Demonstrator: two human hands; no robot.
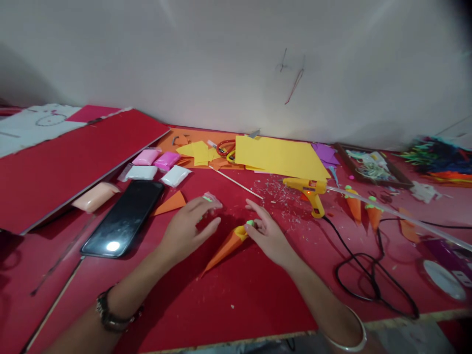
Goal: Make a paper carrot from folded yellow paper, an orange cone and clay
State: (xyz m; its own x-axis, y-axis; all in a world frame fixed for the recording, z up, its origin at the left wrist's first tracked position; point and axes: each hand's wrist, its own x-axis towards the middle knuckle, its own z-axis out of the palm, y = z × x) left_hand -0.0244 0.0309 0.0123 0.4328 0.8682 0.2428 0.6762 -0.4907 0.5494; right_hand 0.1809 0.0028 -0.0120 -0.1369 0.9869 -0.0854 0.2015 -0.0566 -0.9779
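An orange paper cone, shaped like a carrot with a yellow top, lies on the red table between my hands. At its wide end sits a small green clay ball. My right hand has its thumb and curled fingers at this ball, while the index finger is stretched out. To the left, my left hand hovers with thumb and fingers apart. Its fingertips are beside a small clear packet with green clay, and I cannot tell whether they touch it. A flat orange paper piece is left of that hand.
A black phone and clay packs lie left. The yellow glue gun, its light on, trails a black cord at right. Beyond are two more paper carrots, yellow sheets, a thin stick and scissors.
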